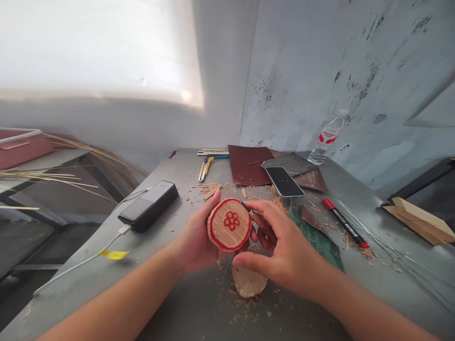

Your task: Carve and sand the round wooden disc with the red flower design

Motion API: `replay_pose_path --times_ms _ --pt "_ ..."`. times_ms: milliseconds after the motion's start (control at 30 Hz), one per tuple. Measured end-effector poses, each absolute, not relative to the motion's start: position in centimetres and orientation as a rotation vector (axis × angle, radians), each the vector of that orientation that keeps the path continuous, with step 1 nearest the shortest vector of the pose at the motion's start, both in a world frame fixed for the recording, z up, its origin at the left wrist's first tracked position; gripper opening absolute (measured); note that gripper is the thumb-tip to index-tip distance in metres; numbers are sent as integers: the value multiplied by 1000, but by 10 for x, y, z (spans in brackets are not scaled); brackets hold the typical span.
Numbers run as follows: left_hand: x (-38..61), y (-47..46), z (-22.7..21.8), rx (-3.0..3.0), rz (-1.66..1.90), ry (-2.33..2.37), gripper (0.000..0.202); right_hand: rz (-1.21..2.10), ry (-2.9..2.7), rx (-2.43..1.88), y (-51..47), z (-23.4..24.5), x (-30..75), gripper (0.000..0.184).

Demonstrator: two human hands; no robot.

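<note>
My left hand (196,241) grips a round wooden disc (229,224) from the left and below; the disc face carries a red ring and a red flower drawing. My right hand (280,246) is curled against the disc's right edge, fingers bent, with a small tool tip just showing between its fingers near the rim. A second plain wooden slice (249,282) lies on the grey table (199,308) under my right thumb, among wood shavings.
A black power bank with a phone on top (149,205) and white cable lies left. A phone (284,181), sandpaper sheets (249,165), a red-capped marker (344,223), a water bottle (326,138), a utility knife (205,168), thin wires and wood blocks (419,219) lie beyond.
</note>
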State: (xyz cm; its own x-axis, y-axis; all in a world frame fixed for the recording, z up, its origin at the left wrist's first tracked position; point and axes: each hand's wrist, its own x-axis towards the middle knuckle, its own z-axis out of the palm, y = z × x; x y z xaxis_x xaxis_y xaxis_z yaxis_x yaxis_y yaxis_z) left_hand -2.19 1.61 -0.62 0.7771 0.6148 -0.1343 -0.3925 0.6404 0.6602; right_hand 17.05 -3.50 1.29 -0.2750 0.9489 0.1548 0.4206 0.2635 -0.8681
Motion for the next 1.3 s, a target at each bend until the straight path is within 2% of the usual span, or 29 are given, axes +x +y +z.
replay_pose_path --times_ms 67,200,367,467,567,633,767,900,1067,1133,1233,1300 --pt "-21 16 -4 641 618 398 77 962 -1829 -1224 -35 13 171 75" --pt "-23 18 -1 637 677 399 77 987 -1758 -1245 -33 13 174 63" --pt "-26 21 2 625 773 422 71 813 -1722 -1395 -25 9 180 48" --pt "-27 21 6 594 794 448 72 757 -1880 -1389 -21 10 186 41" --pt "-27 20 9 594 814 448 72 690 -2212 -1438 -14 18 202 38" --pt "-26 19 9 601 820 445 71 534 -2371 -1571 -7 25 222 38" --pt "-26 18 8 570 784 451 67 336 -2276 -1923 8 30 269 41" --pt "-25 16 8 566 761 465 62 373 -2152 -2123 16 25 292 48" --pt "-24 13 8 627 742 472 59 448 -2041 -2121 15 25 285 51" --pt "-24 13 7 642 742 476 58 472 -2003 -2081 13 30 280 44" --pt "-25 13 4 647 750 497 54 555 -1937 -2005 10 41 276 23" --pt "-25 13 3 649 763 516 52 639 -1871 -1953 8 46 274 25"
